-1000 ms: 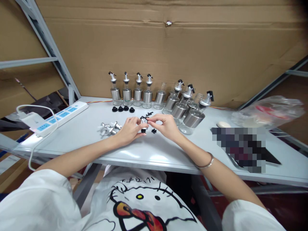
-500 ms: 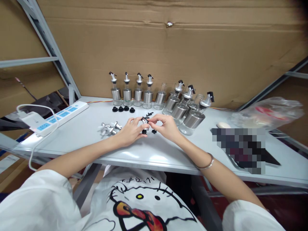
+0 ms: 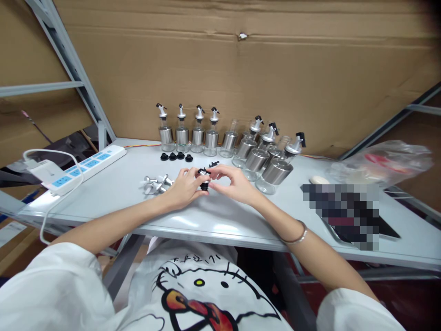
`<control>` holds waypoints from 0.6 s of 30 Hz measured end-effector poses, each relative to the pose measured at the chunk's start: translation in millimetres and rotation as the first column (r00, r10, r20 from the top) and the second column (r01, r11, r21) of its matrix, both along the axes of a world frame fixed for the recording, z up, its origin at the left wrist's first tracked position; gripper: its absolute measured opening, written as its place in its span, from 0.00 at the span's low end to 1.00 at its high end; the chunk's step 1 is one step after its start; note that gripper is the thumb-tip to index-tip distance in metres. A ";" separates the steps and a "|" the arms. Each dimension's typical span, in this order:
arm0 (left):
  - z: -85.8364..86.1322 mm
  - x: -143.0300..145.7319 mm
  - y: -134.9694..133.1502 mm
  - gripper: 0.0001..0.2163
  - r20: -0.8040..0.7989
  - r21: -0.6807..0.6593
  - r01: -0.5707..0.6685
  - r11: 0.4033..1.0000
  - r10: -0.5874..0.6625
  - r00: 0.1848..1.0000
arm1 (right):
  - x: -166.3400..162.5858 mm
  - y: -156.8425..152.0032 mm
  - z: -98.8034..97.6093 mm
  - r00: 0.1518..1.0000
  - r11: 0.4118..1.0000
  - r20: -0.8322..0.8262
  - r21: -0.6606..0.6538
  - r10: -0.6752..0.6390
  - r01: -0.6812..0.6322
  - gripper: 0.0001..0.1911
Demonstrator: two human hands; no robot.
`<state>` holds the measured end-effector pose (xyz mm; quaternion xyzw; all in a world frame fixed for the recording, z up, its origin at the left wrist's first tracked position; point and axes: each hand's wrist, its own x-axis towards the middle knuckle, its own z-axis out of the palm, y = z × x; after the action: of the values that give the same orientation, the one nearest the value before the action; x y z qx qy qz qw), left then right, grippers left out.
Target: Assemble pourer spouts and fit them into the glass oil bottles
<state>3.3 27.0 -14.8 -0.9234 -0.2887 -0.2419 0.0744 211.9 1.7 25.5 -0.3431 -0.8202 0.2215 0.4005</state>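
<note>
1. Head view, the landmark: a small pouring spout (image 3: 204,185) is held between the two hands over the counter (image 3: 113,184). Its long axis looks roughly upright, black ribbed plug down and black lever on top.

2. Head view, the left hand (image 3: 186,187): it comes in from the left of the spout and pinches its body, fingers on the far side, thumb low on the near side. Of the two, this hand sits closer around the spout, so my judgement is that it steadies the piece.

3. Head view, the right hand (image 3: 234,183): it is just right of the spout, curved, with a gap between thumb and fingers. The fingertips reach the lever's height; whether they grip it or only touch it, I cannot tell. The key relation is that the lever lies directly left of these fingertips.

4. Head view, around the spout: just behind it lies a small black piece (image 3: 214,164); to its left, metal parts (image 3: 160,186); behind and left, four black caps (image 3: 180,156). Farther behind stand topped bottles (image 3: 197,136) and a topless bottle (image 3: 229,138). Well left is a power strip (image 3: 87,170); well right, a plastic bag (image 3: 386,161).
</note>
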 end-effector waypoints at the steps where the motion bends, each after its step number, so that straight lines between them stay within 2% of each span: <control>1: 0.7 -0.4 0.3 0.26 0.004 -0.015 -0.008 1.000 0.009 1.000 | -0.8 -0.4 -0.3 1.000 1.000 0.017 0.020 0.002 -0.003 0.18; 5: 2.8 -0.9 0.1 0.26 0.012 -0.047 -0.010 0.999 0.010 1.000 | -3.4 -0.4 -3.4 0.999 0.999 0.036 0.044 -0.014 0.012 0.21; 18: 0.1 1.0 -1.7 0.25 0.062 -0.004 0.039 0.999 -0.039 0.997 | -2.8 -0.4 -4.7 0.999 0.998 0.016 0.061 -0.032 0.031 0.14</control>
<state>4.2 25.3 -14.7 -0.9211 -0.2734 -0.2711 0.0583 209.1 1.3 20.8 -0.3454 -0.8245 0.1872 0.4073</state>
